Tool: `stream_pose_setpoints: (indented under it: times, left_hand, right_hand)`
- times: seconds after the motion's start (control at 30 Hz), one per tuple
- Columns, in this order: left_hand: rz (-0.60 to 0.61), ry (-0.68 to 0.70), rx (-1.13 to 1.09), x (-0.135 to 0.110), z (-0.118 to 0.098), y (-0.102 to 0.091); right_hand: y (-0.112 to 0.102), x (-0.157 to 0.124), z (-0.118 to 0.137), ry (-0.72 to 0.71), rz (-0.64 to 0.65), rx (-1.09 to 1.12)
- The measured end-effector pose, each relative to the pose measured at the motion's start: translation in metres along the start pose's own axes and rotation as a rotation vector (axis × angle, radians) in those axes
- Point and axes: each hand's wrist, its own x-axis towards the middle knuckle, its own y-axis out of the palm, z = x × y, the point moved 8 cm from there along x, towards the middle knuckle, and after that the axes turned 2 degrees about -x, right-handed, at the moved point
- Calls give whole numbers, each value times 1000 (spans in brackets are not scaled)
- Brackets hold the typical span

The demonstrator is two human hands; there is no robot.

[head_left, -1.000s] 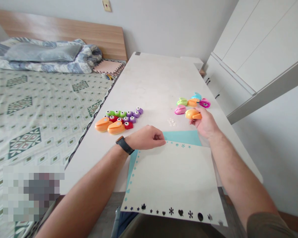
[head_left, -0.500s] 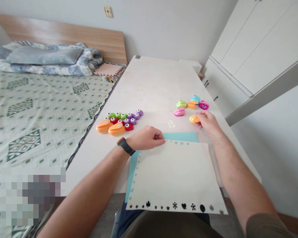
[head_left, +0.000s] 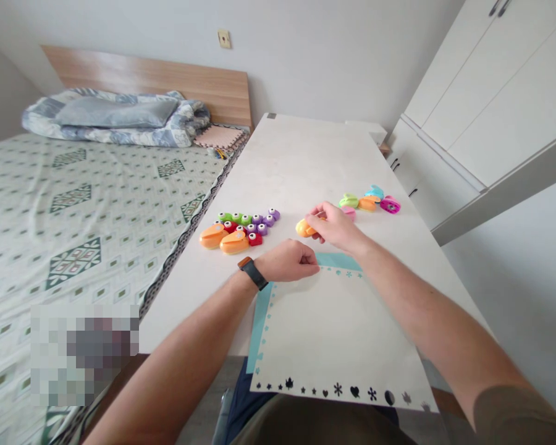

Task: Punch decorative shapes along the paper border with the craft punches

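Observation:
A yellow-orange craft punch point(head_left: 304, 228) is in my right hand point(head_left: 332, 226), whose fingers wrap round it above the table, beyond the paper. My left hand point(head_left: 293, 260) is closed at the top left corner of a cream sheet of paper point(head_left: 338, 334), pinching that edge. Small shapes, among them stars, hearts, leaves and snowflakes, are cut through the sheet along its left, top and near edges. Under it lies a light blue sheet point(head_left: 259, 327), showing at the left and top. The near edge of the paper hangs over my lap.
Left of my hands stand two large orange punches point(head_left: 234, 242) with several small green, purple and red punches point(head_left: 257, 229). More punches, including a magenta punch point(head_left: 390, 205), sit at the right on the white table point(head_left: 301, 154). A bed point(head_left: 134, 185) lies along the left, cabinets point(head_left: 500, 93) at the right.
My right hand has carried the yellow-orange punch leftward from the right side of the table. The left hand stays on the paper's corner. The whole view has shifted slightly.

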Motion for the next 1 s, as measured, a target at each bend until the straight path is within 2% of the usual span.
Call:
stream_pose_setpoints:
  times: [0.1,0.17,0.4,0.63,0.83,0.93,1.0]
  left_hand:
    - [5,14,4,0,0,2]
    - [10,13,14,0,1,3]
    - [3,6,43,-1,3,2]
    - [-9,23,48,0,2,2]
    - [-29,58,47,0,0,1]
    - [-36,65,41,-1,-1,1]
    - [-37,51,29,-1,0,0]
  right_hand:
    - [39,18,9,34,127,-104]
    - [57,28,11,71,176,-160]
    - [91,50,17,146,241,-319]
    - [96,54,17,129,185,-316]
    - [100,59,21,8,125,-282]
    - [90,55,27,-52,70,-282]
    - [77,49,35,-104,35,-298]
